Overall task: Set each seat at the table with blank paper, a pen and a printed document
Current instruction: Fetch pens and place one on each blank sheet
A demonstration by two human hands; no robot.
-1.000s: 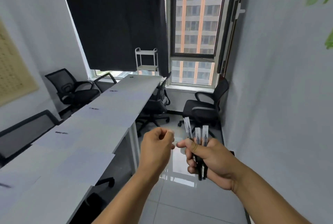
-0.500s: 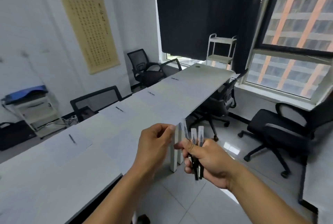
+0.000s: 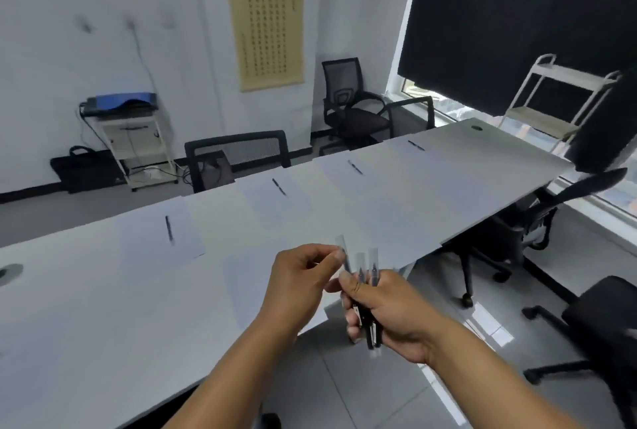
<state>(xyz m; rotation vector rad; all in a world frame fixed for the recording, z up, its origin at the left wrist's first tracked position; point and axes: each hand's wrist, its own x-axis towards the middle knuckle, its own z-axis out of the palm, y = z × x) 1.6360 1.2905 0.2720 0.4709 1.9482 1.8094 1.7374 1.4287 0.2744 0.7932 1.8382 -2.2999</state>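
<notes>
We record three pens [image 3: 362, 294] bunched in our right hand [image 3: 389, 311], fingers wrapped round their dark barrels, clear caps pointing up and slightly away, long axes near upright. Our left hand [image 3: 300, 287] pinches the cap of the leftmost pen between thumb and forefinger, the remaining fingers curled. Both hands sit above the near edge of the long white table [image 3: 86, 318]. On the table we count four pens laid out along the far side, each on its own sheet of blank paper [image 3: 162, 235]: the nearest pen [image 3: 169, 229] lies with its long axis running away from us, the second [image 3: 278, 186], third [image 3: 355, 167] and fourth [image 3: 416, 145] angled toward the right as they recede. Sheets on the near side are too faint to count. No printing is legible on any sheet. We count two chairs on the right, three beyond the table. On the far wall hangs one scroll [image 3: 267, 15] with columns of characters, too blurred to read. One printer [image 3: 120, 102] sits on a stand [image 3: 138, 149].
</notes>
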